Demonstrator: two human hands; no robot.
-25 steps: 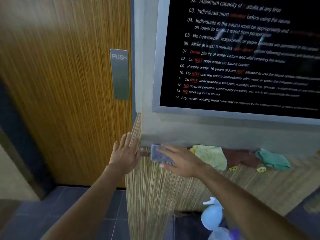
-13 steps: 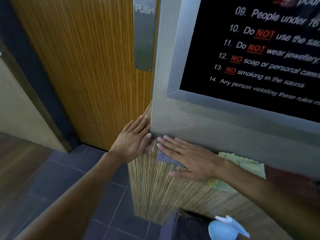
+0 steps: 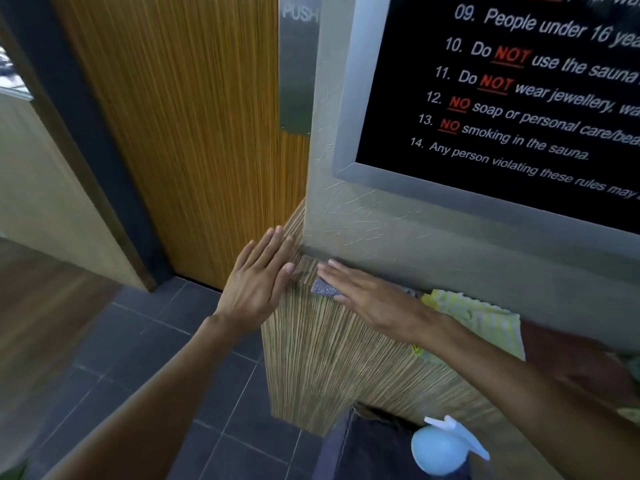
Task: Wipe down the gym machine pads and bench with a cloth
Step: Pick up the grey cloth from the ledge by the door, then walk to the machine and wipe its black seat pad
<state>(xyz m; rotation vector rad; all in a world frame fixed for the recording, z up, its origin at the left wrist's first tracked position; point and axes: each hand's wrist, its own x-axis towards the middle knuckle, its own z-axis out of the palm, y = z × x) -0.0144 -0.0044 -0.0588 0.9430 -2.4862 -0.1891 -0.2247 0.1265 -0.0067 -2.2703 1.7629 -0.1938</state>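
A grey-blue cloth [image 3: 323, 289] lies on the narrow striped wooden ledge [image 3: 311, 348] below the wall. My right hand [image 3: 367, 296] rests flat on top of it, fingers straight and together, covering most of the cloth. My left hand [image 3: 259, 275] lies flat against the ledge's left corner, fingers extended, holding nothing. A yellow-green cloth [image 3: 474, 317] sits on the ledge just right of my right wrist. A dark red cloth [image 3: 571, 355] lies further right, blurred.
A wooden door [image 3: 180, 126] with a metal PUSH plate [image 3: 298, 64] stands left of the ledge. A framed black sauna rules sign [image 3: 502, 98] hangs above. A pale blue spray bottle [image 3: 443, 445] shows at the bottom, over dark floor tiles [image 3: 173, 358].
The view has moved closer and tilted down. My right hand has slid the grey-blue cloth left toward the ledge corner. My left hand has stayed at the corner.
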